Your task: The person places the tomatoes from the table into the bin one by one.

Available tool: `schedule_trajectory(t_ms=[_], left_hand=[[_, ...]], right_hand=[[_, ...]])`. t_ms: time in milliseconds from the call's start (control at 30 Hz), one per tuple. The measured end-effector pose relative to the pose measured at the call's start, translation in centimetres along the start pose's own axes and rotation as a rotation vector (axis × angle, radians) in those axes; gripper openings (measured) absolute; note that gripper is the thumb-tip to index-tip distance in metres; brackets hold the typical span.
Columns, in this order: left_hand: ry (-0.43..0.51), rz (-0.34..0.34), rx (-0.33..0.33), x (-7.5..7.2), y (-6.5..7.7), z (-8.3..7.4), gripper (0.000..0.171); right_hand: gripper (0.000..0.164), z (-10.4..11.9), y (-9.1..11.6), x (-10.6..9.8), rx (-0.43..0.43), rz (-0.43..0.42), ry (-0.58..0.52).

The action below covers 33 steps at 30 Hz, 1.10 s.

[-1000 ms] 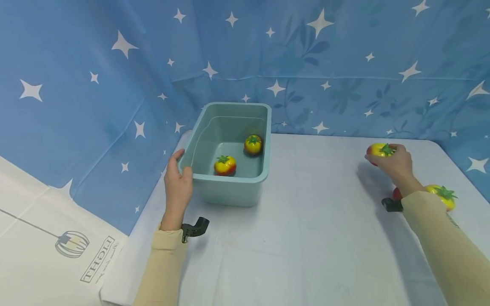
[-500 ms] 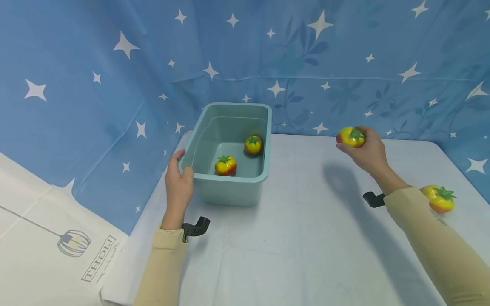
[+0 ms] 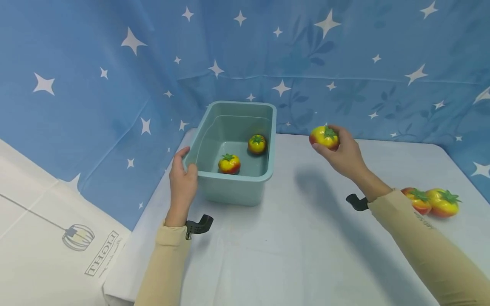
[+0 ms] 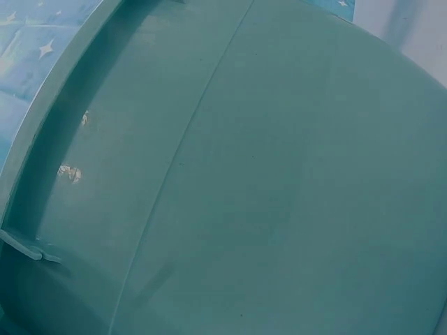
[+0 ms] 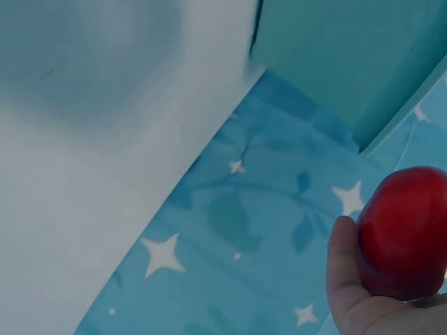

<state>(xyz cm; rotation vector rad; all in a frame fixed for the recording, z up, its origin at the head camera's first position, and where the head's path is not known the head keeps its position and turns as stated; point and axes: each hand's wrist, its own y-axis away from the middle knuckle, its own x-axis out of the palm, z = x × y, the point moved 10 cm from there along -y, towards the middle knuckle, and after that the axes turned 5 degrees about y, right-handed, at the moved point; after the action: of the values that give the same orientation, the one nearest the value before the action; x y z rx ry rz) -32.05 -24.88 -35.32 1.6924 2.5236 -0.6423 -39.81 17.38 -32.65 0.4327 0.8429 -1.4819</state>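
Observation:
My left hand (image 3: 183, 182) grips the near left corner of a blue-green plastic tub (image 3: 233, 187), fingers outside and thumb at the rim. In the left wrist view the tub's wall (image 4: 279, 174) fills nearly everything. Inside the tub lie two yellow-red toy tomatoes with green leaf tops, one tomato (image 3: 229, 164) near the front and another tomato (image 3: 257, 144) by the right wall. Right of the tub, above the table, my right hand (image 3: 346, 155) holds a third toy tomato (image 3: 319, 137) between thumb and fingers. Its red underside (image 5: 405, 234) shows in the right wrist view.
Two more toy tomatoes lie side by side at the table's right, one tomato (image 3: 417, 199) partly behind my right sleeve, the other tomato (image 3: 443, 203) in full view. A blue star-patterned curtain (image 3: 344, 63) hangs behind the white table (image 3: 287, 246).
My right hand has carried the tomato leftward from the table's right side toward the tub, passing over the white cloth. The left hand keeps its hold on the tub. The view has shifted slightly.

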Motion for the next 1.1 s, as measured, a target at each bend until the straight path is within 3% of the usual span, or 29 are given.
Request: schedule_trajectory(t_ms=[367, 700, 1100], left_hand=[[-0.003, 0.012, -0.039, -0.2, 0.1, 0.3, 0.056], [0.007, 0.025, -0.026, 0.2, 0.0, -0.1, 0.055], [0.006, 0.039, -0.031, 0.2, -0.2, -0.3, 0.055]], right_hand=[[0.073, 5.4, -1.1, 4.8, -0.028, 0.086, -0.096], [0.071, 10.3, -2.0, 6.0, -0.086, 0.071, -0.195], [0.07, 13.2, -2.8, 8.7, -0.147, 0.144, -0.185]])
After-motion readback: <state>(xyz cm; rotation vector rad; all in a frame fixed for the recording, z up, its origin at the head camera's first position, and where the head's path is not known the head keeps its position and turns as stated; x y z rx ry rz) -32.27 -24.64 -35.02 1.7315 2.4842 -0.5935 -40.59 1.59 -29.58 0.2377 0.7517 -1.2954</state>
